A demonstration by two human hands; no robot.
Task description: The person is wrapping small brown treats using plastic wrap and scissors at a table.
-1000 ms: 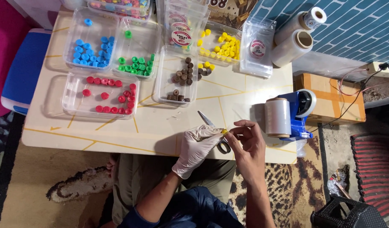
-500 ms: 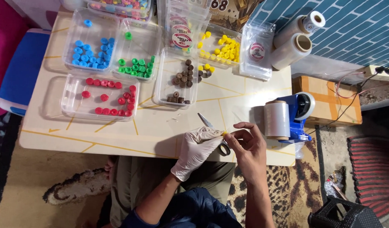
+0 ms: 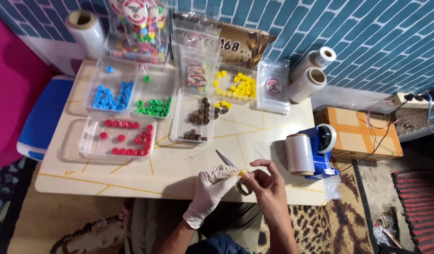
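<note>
My left hand (image 3: 211,187), in a white glove, is closed around a pair of scissors (image 3: 225,159) whose blades point up and to the left over the table's front edge. My bare right hand (image 3: 269,187) touches the left one and pinches a small yellow piece (image 3: 242,172) between thumb and fingertips. The scissors' dark handle ring (image 3: 244,189) shows between the two hands. Both hands hover over the pale table (image 3: 188,171) with yellow lines.
Clear trays hold red (image 3: 125,138), blue (image 3: 108,96), green (image 3: 153,106), brown (image 3: 198,120) and yellow (image 3: 238,87) round pieces. A blue film dispenser (image 3: 313,150) stands at the right. Film rolls (image 3: 309,77), clear bags (image 3: 273,87) and a cardboard box (image 3: 363,134) lie behind.
The hands stay together at the table's front edge, with the scissors and the yellow piece still held. The view has shifted slightly.
</note>
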